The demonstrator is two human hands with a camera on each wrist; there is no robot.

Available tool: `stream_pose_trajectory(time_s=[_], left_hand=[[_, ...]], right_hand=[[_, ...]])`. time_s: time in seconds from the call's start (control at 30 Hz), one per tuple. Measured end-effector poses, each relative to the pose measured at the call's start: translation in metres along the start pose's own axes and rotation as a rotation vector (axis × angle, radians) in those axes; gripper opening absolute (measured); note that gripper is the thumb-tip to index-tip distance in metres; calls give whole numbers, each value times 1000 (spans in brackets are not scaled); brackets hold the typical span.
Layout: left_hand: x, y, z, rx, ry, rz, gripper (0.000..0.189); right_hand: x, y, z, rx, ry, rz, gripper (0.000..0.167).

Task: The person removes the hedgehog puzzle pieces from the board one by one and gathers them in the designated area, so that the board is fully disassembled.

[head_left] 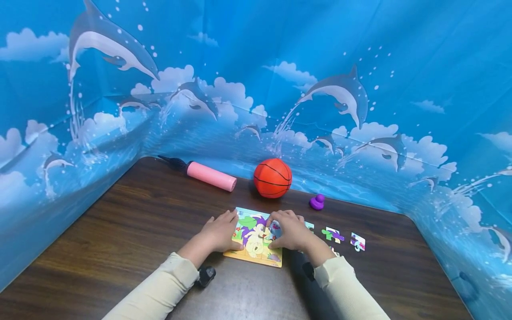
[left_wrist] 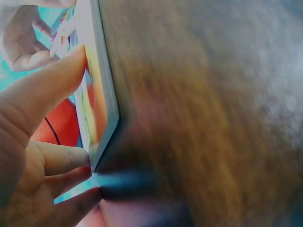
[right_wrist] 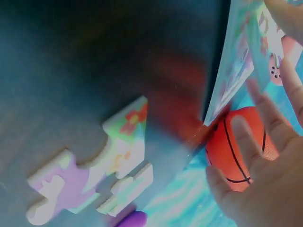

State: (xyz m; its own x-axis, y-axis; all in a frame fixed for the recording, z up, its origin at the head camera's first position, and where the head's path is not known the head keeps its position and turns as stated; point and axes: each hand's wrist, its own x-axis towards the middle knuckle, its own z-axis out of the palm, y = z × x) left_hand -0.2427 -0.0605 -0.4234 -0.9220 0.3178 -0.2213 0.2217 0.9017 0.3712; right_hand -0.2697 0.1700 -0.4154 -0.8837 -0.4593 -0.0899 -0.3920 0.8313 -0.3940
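A jigsaw puzzle board (head_left: 254, 260) with a purple-haired cartoon picture lies on the table. My left hand (head_left: 219, 232) grips its left side, the thumb (left_wrist: 71, 64) on the picture's face and the other fingers at the edge, as the left wrist view shows. Over the right part of the board, my right hand (head_left: 291, 230) has its thumb and index finger bent towards each other, pinching a small puzzle piece (head_left: 276, 226) that is mostly hidden by the fingers. Its remaining fingers (right_wrist: 272, 116) are spread in the right wrist view.
Loose puzzle pieces, including a green-purple one (head_left: 333, 234) and a white-purple one (head_left: 358, 241), lie right of the board. Behind are a pink hand pump (head_left: 212, 176), an orange toy basketball (head_left: 273, 178) and a purple rubber duck (head_left: 317, 202). A blue dolphin-print curtain (head_left: 240, 111) borders the table.
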Motion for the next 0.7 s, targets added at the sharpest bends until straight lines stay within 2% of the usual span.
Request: stream_pose_trajectory(time_s=[0.23, 0.37, 0.43, 0.6, 0.7], left_hand=[[0, 1, -1, 0, 4, 12, 90], [0, 2, -1, 5, 2, 12, 90], [0, 2, -1, 4, 1, 12, 91], [-1, 2, 0, 0, 2, 10, 90], [0, 2, 0, -2, 4, 10, 90]], right_hand=[[-4, 0, 3, 265, 71, -1, 15], [-3, -1, 5, 409, 103, 41, 6], [-3, -1, 5, 514, 107, 94, 6], [-2, 1, 4, 848, 91, 305, 17], [-4, 4, 4, 989, 101, 408, 24]])
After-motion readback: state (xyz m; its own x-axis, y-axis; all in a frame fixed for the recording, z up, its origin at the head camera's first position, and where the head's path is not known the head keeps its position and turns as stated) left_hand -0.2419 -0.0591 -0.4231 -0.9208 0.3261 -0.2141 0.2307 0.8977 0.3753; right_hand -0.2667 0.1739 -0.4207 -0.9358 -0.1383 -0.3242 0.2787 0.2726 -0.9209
